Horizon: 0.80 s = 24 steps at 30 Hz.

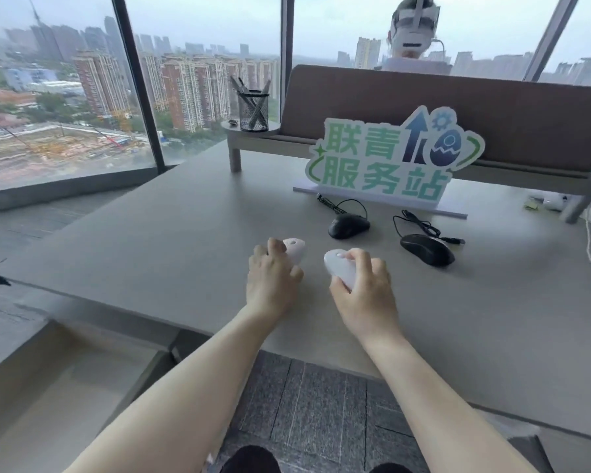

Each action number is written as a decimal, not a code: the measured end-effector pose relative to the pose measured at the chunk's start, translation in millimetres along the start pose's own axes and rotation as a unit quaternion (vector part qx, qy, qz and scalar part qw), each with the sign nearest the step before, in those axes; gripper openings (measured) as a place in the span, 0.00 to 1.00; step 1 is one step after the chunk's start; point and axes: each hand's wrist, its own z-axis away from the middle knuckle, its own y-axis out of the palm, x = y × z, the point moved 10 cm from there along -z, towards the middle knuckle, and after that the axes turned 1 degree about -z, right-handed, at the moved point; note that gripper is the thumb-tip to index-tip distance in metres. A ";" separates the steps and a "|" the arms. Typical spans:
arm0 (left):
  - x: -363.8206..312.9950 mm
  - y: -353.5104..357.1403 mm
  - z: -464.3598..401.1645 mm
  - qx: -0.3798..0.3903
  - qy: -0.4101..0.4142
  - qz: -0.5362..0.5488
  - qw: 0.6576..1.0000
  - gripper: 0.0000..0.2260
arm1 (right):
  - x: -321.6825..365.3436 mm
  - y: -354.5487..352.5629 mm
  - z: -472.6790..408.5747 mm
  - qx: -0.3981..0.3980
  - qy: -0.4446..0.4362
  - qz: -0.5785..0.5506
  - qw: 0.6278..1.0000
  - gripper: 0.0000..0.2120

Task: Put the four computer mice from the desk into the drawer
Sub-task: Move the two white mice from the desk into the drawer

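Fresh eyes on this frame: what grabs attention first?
Front and centre, the left hand covers a pale pink mouse while the right hand grips a white mouse near the desk edge. Behind them two black wired mice lie before a green-lettered sign. At lower left an open drawer waits, with a city skyline through the windows beyond.

Two white mice: one (294,249) under left hand (273,280), other (339,268) lifted, tilted, in right hand (365,291). Two black corded mice (348,226) (427,249) flat on tabletop (171,227). Drawer (65,397) open, lower left.
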 end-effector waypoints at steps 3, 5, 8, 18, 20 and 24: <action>56.4 -76.5 35.5 -0.101 -0.030 0.076 0.992 0.17 | 79.2 26.9 23.7 0.046 -0.068 -0.089 0.993 0.16; 110.7 -129.9 62.2 -0.167 -0.075 0.079 0.980 0.18 | 129.4 53.6 46.5 0.087 -0.105 -0.134 0.981 0.16; 202.8 -189.3 105.6 -0.216 -0.164 0.032 0.962 0.18 | 190.2 114.5 90.0 0.181 -0.142 -0.163 0.959 0.16; 407.2 -187.1 184.5 -0.076 -0.406 -0.111 0.904 0.16 | 230.2 344.2 196.0 0.421 -0.142 0.039 0.895 0.15; 424.8 -174.8 181.9 -0.050 -0.414 -0.123 0.901 0.16 | 229.9 369.9 202.6 0.445 -0.146 0.099 0.878 0.17; 447.1 -158.8 173.2 -0.047 -0.427 -0.119 0.895 0.14 | 220.2 406.5 209.4 0.487 -0.128 0.184 0.844 0.21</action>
